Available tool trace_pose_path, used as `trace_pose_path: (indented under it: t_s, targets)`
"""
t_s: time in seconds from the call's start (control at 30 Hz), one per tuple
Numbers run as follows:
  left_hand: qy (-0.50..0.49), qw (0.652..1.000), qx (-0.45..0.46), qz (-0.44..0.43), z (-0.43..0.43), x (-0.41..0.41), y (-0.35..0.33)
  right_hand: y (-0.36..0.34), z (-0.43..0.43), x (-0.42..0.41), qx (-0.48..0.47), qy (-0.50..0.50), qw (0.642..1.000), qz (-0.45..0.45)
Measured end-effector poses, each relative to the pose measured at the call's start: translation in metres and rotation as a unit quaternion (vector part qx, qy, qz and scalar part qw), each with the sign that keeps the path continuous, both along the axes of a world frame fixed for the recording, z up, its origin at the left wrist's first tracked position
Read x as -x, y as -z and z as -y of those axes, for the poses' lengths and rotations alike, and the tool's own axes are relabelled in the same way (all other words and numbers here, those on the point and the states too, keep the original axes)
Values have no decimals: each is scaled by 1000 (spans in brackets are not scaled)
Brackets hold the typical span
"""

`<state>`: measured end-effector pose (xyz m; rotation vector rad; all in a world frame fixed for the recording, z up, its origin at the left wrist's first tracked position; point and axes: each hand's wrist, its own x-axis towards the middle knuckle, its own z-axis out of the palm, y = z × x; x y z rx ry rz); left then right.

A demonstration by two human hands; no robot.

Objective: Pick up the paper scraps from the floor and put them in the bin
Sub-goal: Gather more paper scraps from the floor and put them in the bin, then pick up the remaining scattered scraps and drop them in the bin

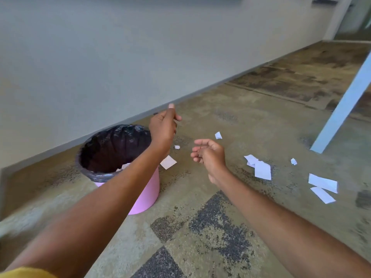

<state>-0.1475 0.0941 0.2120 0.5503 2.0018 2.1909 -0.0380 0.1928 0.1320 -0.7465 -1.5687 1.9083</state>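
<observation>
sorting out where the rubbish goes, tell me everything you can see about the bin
The bin is a round, pink, plastic-looking tub standing upright on the floor near the wall. A black liner bag folds over its open rim. Paper scraps lie inside. The left forearm crosses in front of its rim; contact unclear.
</observation>
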Motion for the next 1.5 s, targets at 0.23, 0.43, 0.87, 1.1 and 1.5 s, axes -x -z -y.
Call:
trace_pose_path:
  t_s: [0.23, 0.43, 0.87, 1.1, 1.5]
  targets:
    - [89, 994, 43, 56, -111, -50, 68, 54, -97, -86, -3, 94, 992, 81]
    - [151, 981, 95, 82, -187, -84, 160, 107, -168, -142, 13, 165, 977, 135]
    - [200, 929, 266, -163, -283, -85, 297, 216, -251, -151, -273, 34, 898, 344]
    - [253, 848, 376, -275, -334, -91, 302, 254, -241, -157, -487, 120, 809, 305]
    - [134, 765, 468, -422, -358, -110, 339, 242, -239, -160, -433, 205, 826, 297]
